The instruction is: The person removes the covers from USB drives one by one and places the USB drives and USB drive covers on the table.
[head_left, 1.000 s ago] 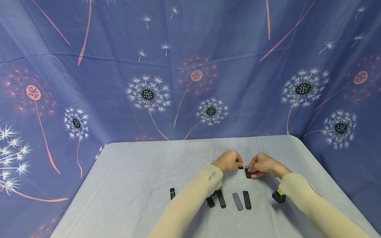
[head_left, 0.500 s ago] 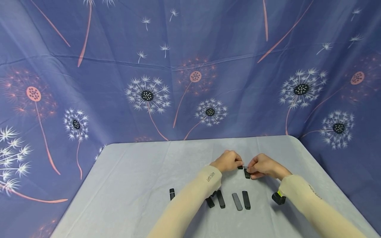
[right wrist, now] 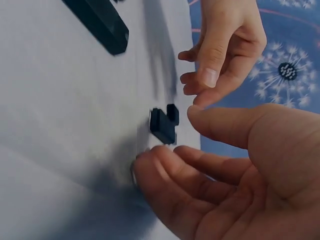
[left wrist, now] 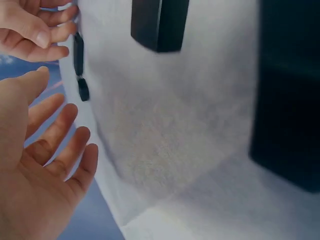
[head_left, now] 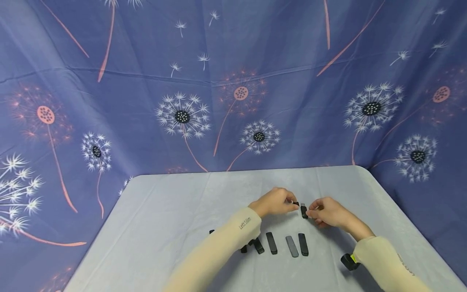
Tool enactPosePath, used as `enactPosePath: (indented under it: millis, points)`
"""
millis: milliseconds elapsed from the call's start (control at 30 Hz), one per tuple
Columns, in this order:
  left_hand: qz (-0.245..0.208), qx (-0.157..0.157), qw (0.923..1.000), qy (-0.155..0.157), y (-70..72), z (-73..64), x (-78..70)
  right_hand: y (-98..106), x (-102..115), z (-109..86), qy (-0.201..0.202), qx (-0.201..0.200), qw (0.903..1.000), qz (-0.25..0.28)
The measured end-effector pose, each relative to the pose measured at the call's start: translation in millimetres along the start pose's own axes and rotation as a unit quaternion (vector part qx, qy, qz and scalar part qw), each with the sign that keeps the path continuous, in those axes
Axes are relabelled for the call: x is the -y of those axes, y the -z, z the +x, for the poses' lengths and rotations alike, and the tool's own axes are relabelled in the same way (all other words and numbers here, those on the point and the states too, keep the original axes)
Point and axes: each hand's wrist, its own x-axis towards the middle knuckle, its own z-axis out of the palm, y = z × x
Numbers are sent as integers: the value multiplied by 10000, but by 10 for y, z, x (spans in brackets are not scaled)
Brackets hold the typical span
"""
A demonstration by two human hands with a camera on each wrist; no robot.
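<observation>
A black USB stick (head_left: 304,211) with its metal plug showing lies toward the far right of the table. Its small black cap (head_left: 296,203) lies just to the left, apart from the plug. My left hand (head_left: 275,201) hovers beside the cap; in the left wrist view this hand (left wrist: 50,165) has loose, spread fingers and holds nothing. To the right of the stick is my right hand (head_left: 330,213). The right wrist view shows this hand (right wrist: 215,170) with fingers relaxed and a gap before the stick (right wrist: 162,125). Whether a fingertip touches the table is unclear.
Nearer me lie a grey stick (head_left: 292,246), a black stick (head_left: 303,244) on its right and another black stick (head_left: 271,243) on its left. More black pieces (head_left: 258,245) are partly covered by the left sleeve. A patterned blue cloth (head_left: 233,121) hangs behind the table (head_left: 175,202).
Both hands have let go, the left of the cap and the right of the USB stick. The right hand has drawn back right and toward me; the left has shifted slightly left. Both pieces lie on the table.
</observation>
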Motion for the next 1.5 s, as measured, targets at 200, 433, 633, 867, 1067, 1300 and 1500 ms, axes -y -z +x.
enactPosePath:
  millis: [200, 433, 633, 867, 1067, 1300, 1500]
  points:
    - [237, -14, 9996, -144, 82, -173, -114, -69, -7, -167, 451, -294, 9972, -527]
    - [422, -295, 9984, -218, 192, -404, -246, -114, -18, -318, 641, -715, 9913, -903]
    - [1082, -663, 9917, -219, 287, -655, -314, -276, 98, -454, 927, -1502, 9751, -1338]
    - [1676, -897, 9809, 408, 306, -1060, -363, -548, 263, -628, 1141, -1823, 9622, -1673]
    - [1473, -1010, 9760, 1242, 307, -1444, -347, -758, 390, -745, 1554, -2307, 9488, -1496]
    - [1373, -1540, 9600, 1894, 237, -1845, -347, -999, 524, -814, 2128, -2800, 9250, -1439]
    - [1389, -1814, 9532, 1981, 148, -2098, -385, -1117, 542, -897, 2215, -2714, 9239, -1537]
